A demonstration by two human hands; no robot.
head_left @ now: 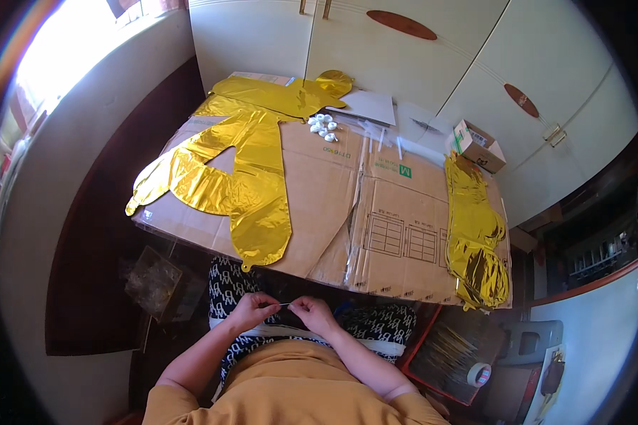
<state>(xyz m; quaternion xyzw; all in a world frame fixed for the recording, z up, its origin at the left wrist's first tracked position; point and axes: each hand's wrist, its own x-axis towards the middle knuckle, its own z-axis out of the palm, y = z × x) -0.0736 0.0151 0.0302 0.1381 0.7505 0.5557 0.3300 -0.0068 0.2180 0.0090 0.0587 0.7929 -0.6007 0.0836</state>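
Over my lap, just off the table's front edge, my left hand [254, 310] and my right hand [313, 314] are both closed in a pinch. A short, thin, pale strip [285, 304] stretches between their fingertips; it is too small to tell its kind. On the cardboard-covered table [319, 184], a flat gold foil balloon [252, 184] lies at the left, its rounded lower end reaching the front edge near my left hand. More gold foil [478, 234] lies folded along the right edge. Several small white rolls [322, 126] sit in a cluster near the back middle.
White paper sheets [368, 106] and clear thin strips [399, 147] lie at the back. An open carton [478, 145] stands at the back right. Below right, a red-edged crate [439, 354] holds thin sticks and a tape roll [478, 374]. A box with clear plastic [152, 283] is below left.
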